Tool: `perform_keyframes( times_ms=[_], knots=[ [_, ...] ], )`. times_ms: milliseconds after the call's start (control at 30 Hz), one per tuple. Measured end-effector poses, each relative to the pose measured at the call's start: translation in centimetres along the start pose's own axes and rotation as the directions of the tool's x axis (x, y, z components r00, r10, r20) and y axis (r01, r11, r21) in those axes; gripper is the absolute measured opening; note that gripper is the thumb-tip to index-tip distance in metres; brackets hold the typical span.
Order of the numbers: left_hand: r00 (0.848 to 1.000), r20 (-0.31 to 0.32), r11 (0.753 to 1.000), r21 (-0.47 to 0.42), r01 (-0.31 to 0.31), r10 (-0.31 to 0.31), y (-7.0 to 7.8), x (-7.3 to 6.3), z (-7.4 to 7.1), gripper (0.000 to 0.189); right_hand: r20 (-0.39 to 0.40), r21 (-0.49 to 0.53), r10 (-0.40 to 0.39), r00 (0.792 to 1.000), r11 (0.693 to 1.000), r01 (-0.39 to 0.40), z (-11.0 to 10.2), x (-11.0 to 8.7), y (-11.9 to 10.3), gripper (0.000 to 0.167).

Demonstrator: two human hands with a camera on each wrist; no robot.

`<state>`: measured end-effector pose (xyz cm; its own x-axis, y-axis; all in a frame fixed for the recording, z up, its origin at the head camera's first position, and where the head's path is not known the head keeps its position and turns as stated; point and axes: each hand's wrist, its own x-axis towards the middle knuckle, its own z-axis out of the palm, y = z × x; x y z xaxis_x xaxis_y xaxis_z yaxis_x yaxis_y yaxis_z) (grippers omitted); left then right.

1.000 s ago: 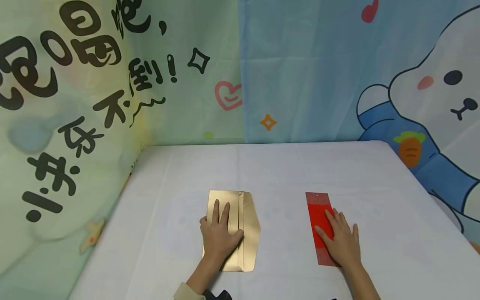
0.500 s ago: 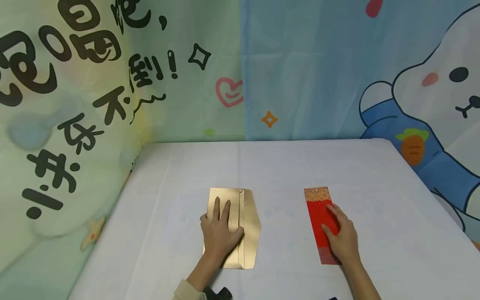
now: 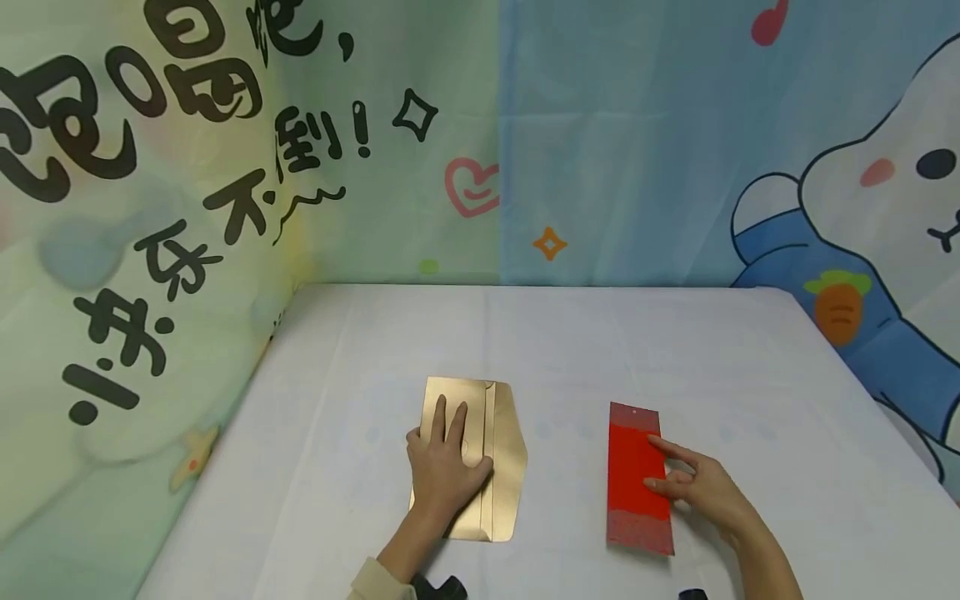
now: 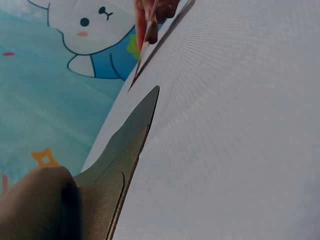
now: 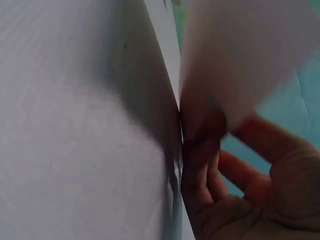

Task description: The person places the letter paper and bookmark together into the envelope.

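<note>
A gold envelope [image 3: 508, 467] lies with its flap toward the right, in the head view left of centre. My left hand [image 3: 444, 471] rests on it with fingers extended; in the left wrist view the envelope [image 4: 117, 175] reaches out past part of that hand [image 4: 35, 205]. Right of it, my right hand [image 3: 705, 483] pinches a red paper strip [image 3: 633, 467] by its right edge. Darker bands cross both ends of the strip, and a shadow shows under its near end. Close up in the right wrist view, fingers [image 5: 200, 180] hold the blurred, pale-looking paper [image 5: 240, 55].
White cloth covers the table [image 3: 555, 350]. Printed curtains [image 3: 615, 167] with a cartoon bear and lettering hang behind it and along the left side. Black pieces of the wrist gear [image 3: 442, 588] show at the bottom edge.
My right hand has gone from lying over the red paper strip to pinching its right edge, and the strip has shifted slightly nearer and straightened. My left hand stays on the envelope.
</note>
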<state>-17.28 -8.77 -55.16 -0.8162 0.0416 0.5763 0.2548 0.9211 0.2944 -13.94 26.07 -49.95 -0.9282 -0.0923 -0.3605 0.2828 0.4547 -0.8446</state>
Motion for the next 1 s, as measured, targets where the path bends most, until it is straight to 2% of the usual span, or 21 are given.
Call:
perform_keyframes(
  times_ms=[67,133,267,433,667,800,933,1000],
  knots=[
    [1.0,-0.005,1.0,0.003,-0.007,0.007,-0.1,0.0,0.0,0.074,0.114,0.081,-0.057,0.992,0.996,0.048,0.0,-0.2,0.2,0.08],
    [1.0,-0.01,1.0,0.001,-0.009,0.009,-0.1,0.0,0.1,0.075,0.192,0.161,-0.129,0.973,0.982,0.099,0.3,-0.3,0.4,0.085],
    [1.0,-0.006,1.0,-0.012,0.0,0.0,-0.2,0.0,0.1,0.074,0.269,0.256,-0.25,0.93,0.95,0.181,1.5,-0.1,0.0,0.093],
    [1.0,0.016,1.0,-0.022,0.017,-0.017,-0.1,0.1,-0.1,0.073,0.266,0.274,-0.333,0.905,0.926,0.26,4.0,0.8,-2.0,0.101],
    [1.0,0.011,1.0,-0.025,-0.014,0.014,0.1,0.2,-0.1,0.07,0.156,0.237,-0.421,0.894,0.894,0.38,6.9,2.9,-3.9,0.103],
    [1.0,-0.003,1.0,-0.017,-0.027,0.027,0.1,0.1,-0.1,0.069,0.126,0.197,-0.429,0.895,0.895,0.401,7.9,3.8,-4.3,0.104],
    [1.0,0.014,1.0,-0.005,-0.016,0.016,-0.1,0.1,-0.2,0.069,0.119,0.183,-0.419,0.9,0.9,0.395,8.8,4.4,-4.6,0.103],
    [1.0,0.022,1.0,-0.005,-0.008,0.008,-0.1,0.2,-0.2,0.069,0.128,0.188,-0.427,0.895,0.897,0.401,9.1,4.5,-4.8,0.103]
  ],
)
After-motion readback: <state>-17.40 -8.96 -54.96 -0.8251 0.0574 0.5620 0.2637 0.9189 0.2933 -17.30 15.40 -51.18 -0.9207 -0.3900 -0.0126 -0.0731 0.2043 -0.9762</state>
